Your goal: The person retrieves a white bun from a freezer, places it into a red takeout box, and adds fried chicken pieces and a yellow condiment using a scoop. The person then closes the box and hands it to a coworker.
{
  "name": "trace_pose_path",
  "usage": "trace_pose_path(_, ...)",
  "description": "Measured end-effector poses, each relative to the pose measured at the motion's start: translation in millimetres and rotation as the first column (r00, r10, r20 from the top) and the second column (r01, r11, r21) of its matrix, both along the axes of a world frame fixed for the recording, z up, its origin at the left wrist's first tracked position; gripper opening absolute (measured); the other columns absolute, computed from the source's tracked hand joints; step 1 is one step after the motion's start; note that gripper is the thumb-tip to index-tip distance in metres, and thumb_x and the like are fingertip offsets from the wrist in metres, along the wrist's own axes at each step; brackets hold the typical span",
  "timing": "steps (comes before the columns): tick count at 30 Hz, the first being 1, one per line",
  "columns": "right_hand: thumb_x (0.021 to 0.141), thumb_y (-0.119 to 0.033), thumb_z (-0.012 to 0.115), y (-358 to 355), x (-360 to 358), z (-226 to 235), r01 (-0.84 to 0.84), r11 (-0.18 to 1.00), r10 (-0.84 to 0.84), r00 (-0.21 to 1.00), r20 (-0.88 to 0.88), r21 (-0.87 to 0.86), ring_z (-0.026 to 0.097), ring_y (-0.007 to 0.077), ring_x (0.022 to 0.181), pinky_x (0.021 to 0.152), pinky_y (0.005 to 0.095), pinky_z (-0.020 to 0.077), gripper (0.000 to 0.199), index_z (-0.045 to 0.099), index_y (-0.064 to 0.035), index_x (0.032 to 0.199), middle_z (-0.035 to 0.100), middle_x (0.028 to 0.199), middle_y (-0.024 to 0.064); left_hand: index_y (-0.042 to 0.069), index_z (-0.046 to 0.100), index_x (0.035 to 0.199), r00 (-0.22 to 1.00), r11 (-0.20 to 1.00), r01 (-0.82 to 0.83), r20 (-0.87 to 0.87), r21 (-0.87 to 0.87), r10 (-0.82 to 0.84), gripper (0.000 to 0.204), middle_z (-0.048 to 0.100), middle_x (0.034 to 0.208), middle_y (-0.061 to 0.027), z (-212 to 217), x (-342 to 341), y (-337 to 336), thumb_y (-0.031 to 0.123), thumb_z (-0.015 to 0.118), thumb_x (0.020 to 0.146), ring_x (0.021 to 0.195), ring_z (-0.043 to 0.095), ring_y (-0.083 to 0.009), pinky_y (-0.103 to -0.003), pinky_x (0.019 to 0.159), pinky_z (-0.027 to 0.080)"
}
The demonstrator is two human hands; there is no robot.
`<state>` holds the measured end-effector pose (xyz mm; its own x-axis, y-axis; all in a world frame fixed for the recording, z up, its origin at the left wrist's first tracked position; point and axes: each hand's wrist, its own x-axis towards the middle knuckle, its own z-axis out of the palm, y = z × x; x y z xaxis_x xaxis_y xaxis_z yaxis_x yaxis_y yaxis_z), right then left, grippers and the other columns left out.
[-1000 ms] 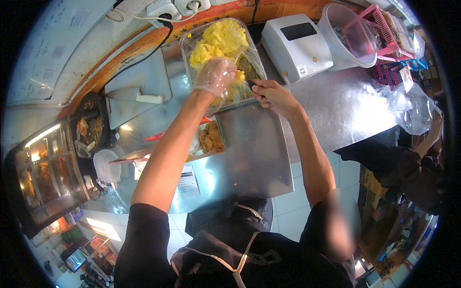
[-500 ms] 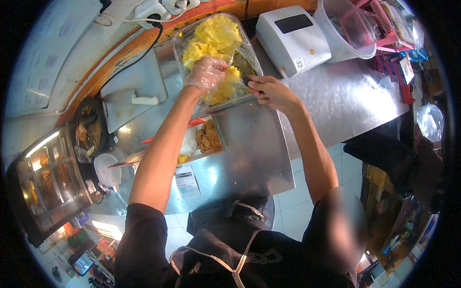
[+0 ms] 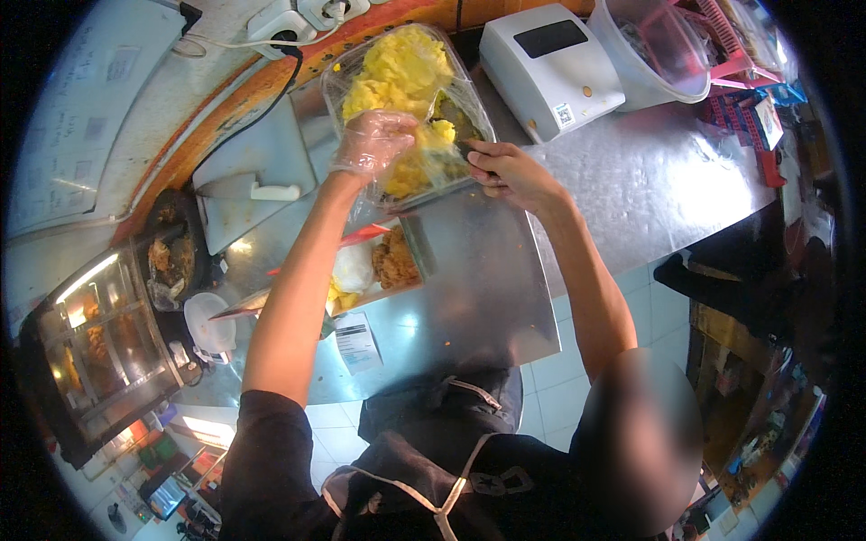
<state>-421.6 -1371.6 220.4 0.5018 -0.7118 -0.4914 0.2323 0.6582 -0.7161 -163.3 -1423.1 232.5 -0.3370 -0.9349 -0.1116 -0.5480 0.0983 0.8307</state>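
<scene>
Fried chicken point(image 3: 395, 257) up front; past it, right hand point(image 3: 519, 173) grips a dark handle point(image 3: 464, 149) at the tub point(image 3: 433, 195), left hand point(image 3: 375, 144) curls over yellow food point(image 3: 401, 68) inside, can't tell if holding any. Looks mid-scoop, next move needs a steady grip

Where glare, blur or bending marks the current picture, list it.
Head view: white glare on the steel counter, right of the right hand; head view: a soft blurred patch at lower right hides detail; head view: fisheye distortion, black corners, the glass case at far left looking tilted.
</scene>
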Motion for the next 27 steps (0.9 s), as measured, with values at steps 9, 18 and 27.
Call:
trace_pose_path(9,0.104,-0.015,0.052,4,-4,2,0.016,1.000,-0.016,1.000,-0.012,0.015,0.030,0.0040,0.059,0.049,0.0205,0.0246,0.045,0.042,0.0056,0.143,0.042,0.074,-0.0036,-0.001,0.074,0.098,0.994,0.996,-0.089,0.065,-0.009,0.090,0.015,0.075,0.095,-0.0098,-11,-11,2,0.003,0.074,0.083,0.087,0.070,-0.0170,-0.030,0.081,0.055)
trace_pose_path(18,0.105,-0.016,0.052,8,1,-3,0.060,0.998,-0.060,0.998,-0.004,0.035,0.029,0.0032,0.058,0.048,0.0202,0.0237,0.024,0.054,0.0012,0.121,0.040,0.073,-0.0044,0.006,0.075,0.091,0.975,0.986,-0.134,0.164,-0.098,0.148,0.013,0.072,0.092,-0.0171,-9,-23,8,0.013,0.069,0.083,0.086,0.071,-0.0318,-0.038,0.078,0.054)
trace_pose_path(27,0.106,-0.015,0.048,23,-4,5,0.142,0.990,-0.141,0.988,0.062,-0.024,0.029,0.0022,0.058,0.047,0.0200,0.0234,0.023,0.052,-0.0003,0.123,0.040,0.075,-0.0051,0.006,0.073,0.105,0.824,0.885,0.266,0.566,-0.382,-0.003,0.020,0.070,0.104,-0.0170,15,-33,32,0.010,0.065,0.087,0.099,0.065,-0.0368,-0.044,0.088,0.053)
